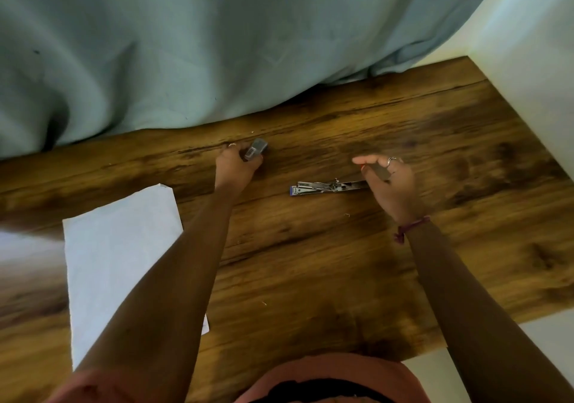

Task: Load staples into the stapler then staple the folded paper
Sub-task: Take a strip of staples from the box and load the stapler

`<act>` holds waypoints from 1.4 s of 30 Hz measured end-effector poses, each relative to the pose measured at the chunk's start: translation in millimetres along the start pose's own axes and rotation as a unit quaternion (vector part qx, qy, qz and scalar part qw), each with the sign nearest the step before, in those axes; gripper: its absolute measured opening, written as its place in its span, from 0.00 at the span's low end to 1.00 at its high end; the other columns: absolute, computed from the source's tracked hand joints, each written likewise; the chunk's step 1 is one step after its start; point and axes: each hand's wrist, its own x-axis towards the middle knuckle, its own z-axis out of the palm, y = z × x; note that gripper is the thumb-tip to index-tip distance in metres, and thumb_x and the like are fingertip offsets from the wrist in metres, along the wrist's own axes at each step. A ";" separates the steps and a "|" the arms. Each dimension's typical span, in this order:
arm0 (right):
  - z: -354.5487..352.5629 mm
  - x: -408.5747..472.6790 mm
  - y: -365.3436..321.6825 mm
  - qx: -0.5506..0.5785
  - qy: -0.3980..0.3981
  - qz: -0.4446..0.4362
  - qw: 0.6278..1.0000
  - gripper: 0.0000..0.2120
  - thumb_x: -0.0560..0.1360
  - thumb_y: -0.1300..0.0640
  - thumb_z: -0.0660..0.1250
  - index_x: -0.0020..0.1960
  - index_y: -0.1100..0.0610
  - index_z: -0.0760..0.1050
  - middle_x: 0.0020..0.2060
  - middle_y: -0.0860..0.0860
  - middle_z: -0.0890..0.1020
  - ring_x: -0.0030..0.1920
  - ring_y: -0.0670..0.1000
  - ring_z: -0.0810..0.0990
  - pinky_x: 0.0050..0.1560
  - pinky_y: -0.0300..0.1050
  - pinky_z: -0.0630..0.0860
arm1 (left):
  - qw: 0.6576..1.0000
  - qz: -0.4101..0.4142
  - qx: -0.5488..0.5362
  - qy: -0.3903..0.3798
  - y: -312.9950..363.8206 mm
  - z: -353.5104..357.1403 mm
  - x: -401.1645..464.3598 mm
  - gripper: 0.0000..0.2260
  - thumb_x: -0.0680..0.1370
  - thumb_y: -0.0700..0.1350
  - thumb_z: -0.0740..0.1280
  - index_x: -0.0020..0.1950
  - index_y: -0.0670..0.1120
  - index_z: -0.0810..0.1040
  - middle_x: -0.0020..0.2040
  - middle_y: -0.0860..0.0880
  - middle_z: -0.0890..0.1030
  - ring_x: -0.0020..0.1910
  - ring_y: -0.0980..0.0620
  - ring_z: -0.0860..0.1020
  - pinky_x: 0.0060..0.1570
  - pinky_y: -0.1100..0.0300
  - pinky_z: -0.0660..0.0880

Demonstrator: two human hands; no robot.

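- Wooden table (341, 247), curtain (186, 45) behind; stapler (326, 187) lies opened flat at centre.
- Left hand (236, 166), left of stapler, closed on a staple box (256, 149).
- Right hand (391, 182), at stapler's right end, pinches a dark strip, probably staples.
- Paper (118, 247) lies near-left of stapler.
- Step: loading. Next: seat strip in the channel, aligned.

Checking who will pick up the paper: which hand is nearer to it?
Left. The left hand, holding a small staple box, is just beyond the folded paper; the right hand is farther right, at the opened stapler.

Shiny metal stapler (329, 187); wood-grain table (341, 263).
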 end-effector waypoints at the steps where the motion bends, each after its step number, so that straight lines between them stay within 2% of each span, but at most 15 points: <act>1: 2.4 -1.8 -4.1 0.009 0.001 -0.004 1.000 0.11 0.77 0.62 0.63 0.54 0.52 0.81 0.37 0.42 0.78 0.36 0.39 0.68 0.33 0.29 0.64 | 0.999 -0.007 -0.038 0.008 -0.1 -2.6 -7.0 0.21 0.76 0.46 0.70 0.67 0.45 0.73 0.63 0.45 0.77 0.56 0.52 0.76 0.51 0.61 0.75; 3: 8.3 -6.9 -15.0 0.032 -0.003 -0.013 0.999 0.11 0.77 0.63 0.62 0.54 0.53 0.80 0.35 0.45 0.77 0.31 0.39 0.68 0.28 0.29 0.63 | 0.997 -0.006 -0.077 0.016 0.6 -8.6 -24.5 0.20 0.75 0.46 0.71 0.66 0.45 0.74 0.61 0.47 0.78 0.54 0.54 0.78 0.49 0.62 0.77; 5: 14.9 -14.3 -27.4 0.067 -0.007 -0.025 0.997 0.11 0.77 0.64 0.63 0.54 0.52 0.79 0.34 0.43 0.77 0.29 0.39 0.70 0.28 0.29 0.64 | 0.994 0.009 -0.104 0.003 2.2 -15.8 -45.5 0.20 0.74 0.46 0.72 0.65 0.47 0.74 0.60 0.48 0.78 0.54 0.54 0.79 0.48 0.63 0.78; 8: 28.0 -30.5 -38.9 0.106 -0.077 -0.038 0.991 0.09 0.77 0.60 0.64 0.54 0.50 0.78 0.44 0.43 0.81 0.36 0.40 0.80 0.35 0.31 0.73 | 0.990 0.055 -0.130 -0.022 5.3 -23.5 -81.3 0.19 0.73 0.44 0.73 0.63 0.51 0.75 0.58 0.50 0.78 0.52 0.56 0.79 0.45 0.66 0.78; 10: 41.9 -43.8 -40.1 0.125 -0.140 -0.019 0.982 0.10 0.77 0.54 0.65 0.58 0.49 0.75 0.47 0.46 0.82 0.39 0.46 0.83 0.33 0.34 0.75 | 0.986 0.084 -0.137 -0.037 6.7 -26.1 -103.0 0.19 0.73 0.43 0.73 0.61 0.54 0.74 0.57 0.51 0.77 0.51 0.58 0.79 0.45 0.67 0.78; 12: 56.7 -55.6 -41.0 0.186 -0.174 0.045 0.966 0.17 0.75 0.48 0.67 0.61 0.50 0.73 0.48 0.47 0.81 0.41 0.50 0.84 0.31 0.37 0.76 | 0.981 0.100 -0.156 -0.057 5.2 -26.6 -119.9 0.19 0.72 0.42 0.73 0.60 0.54 0.74 0.56 0.52 0.78 0.51 0.58 0.80 0.45 0.67 0.78; 14: 68.0 -64.8 -41.9 0.248 -0.172 0.099 0.948 0.19 0.72 0.47 0.69 0.60 0.50 0.72 0.51 0.49 0.80 0.43 0.51 0.84 0.33 0.40 0.78 | 0.978 0.105 -0.167 -0.071 0.7 -24.9 -131.1 0.18 0.71 0.43 0.74 0.59 0.54 0.75 0.56 0.51 0.79 0.53 0.56 0.81 0.49 0.62 0.79; 16: 74.4 -71.3 -42.3 0.291 -0.146 0.122 0.938 0.15 0.72 0.52 0.70 0.57 0.50 0.73 0.49 0.51 0.82 0.43 0.52 0.85 0.35 0.40 0.79 | 0.979 0.107 -0.162 -0.070 -4.1 -23.0 -138.3 0.18 0.71 0.44 0.74 0.58 0.55 0.75 0.57 0.49 0.80 0.54 0.55 0.81 0.52 0.56 0.80; 18: 76.7 -74.7 -42.1 0.318 -0.125 0.131 0.931 0.13 0.72 0.56 0.72 0.55 0.52 0.74 0.48 0.51 0.83 0.45 0.52 0.85 0.37 0.41 0.80 | 0.979 0.110 -0.160 -0.062 -7.9 -22.0 -142.0 0.18 0.71 0.44 0.75 0.57 0.57 0.75 0.57 0.48 0.80 0.53 0.55 0.81 0.51 0.55 0.80; 22: 79.4 -77.9 -46.4 0.325 -0.136 0.145 0.925 0.12 0.72 0.59 0.72 0.54 0.57 0.75 0.51 0.56 0.82 0.48 0.53 0.84 0.41 0.41 0.80 | 0.979 0.122 -0.152 -0.055 -13.0 -23.3 -145.1 0.18 0.70 0.47 0.75 0.57 0.57 0.75 0.56 0.50 0.81 0.52 0.57 0.81 0.50 0.56 0.81; 28: 81.8 -80.4 -52.4 0.339 -0.135 0.178 0.914 0.15 0.69 0.58 0.73 0.54 0.58 0.76 0.49 0.54 0.84 0.48 0.51 0.84 0.43 0.42 0.81 | 0.977 0.122 -0.163 -0.065 -15.3 -23.9 -145.2 0.18 0.70 0.45 0.75 0.57 0.56 0.76 0.55 0.52 0.82 0.51 0.60 0.81 0.49 0.59 0.81; 32: 82.4 -82.2 -52.4 0.338 -0.132 0.196 0.911 0.15 0.69 0.59 0.73 0.55 0.59 0.77 0.47 0.54 0.85 0.46 0.50 0.84 0.43 0.42 0.81 | 0.977 0.123 -0.160 -0.071 -17.8 -23.5 -146.0 0.19 0.70 0.44 0.75 0.60 0.49 0.78 0.54 0.50 0.83 0.50 0.59 0.82 0.49 0.61 0.80; 37: 81.9 -85.4 -49.7 0.345 -0.129 0.217 0.904 0.14 0.68 0.60 0.74 0.53 0.59 0.79 0.47 0.55 0.85 0.46 0.50 0.84 0.43 0.40 0.81 | 0.977 0.120 -0.162 -0.074 -19.2 -21.3 -149.1 0.19 0.70 0.42 0.76 0.60 0.49 0.78 0.54 0.50 0.83 0.49 0.61 0.82 0.47 0.66 0.79; 42: 80.9 -87.6 -51.1 0.375 -0.139 0.250 0.882 0.15 0.65 0.58 0.73 0.51 0.59 0.79 0.47 0.54 0.85 0.46 0.49 0.84 0.45 0.41 0.81 | 0.977 0.110 -0.164 -0.075 -19.0 -19.5 -150.8 0.19 0.70 0.42 0.76 0.59 0.49 0.78 0.54 0.51 0.82 0.50 0.60 0.81 0.46 0.69 0.78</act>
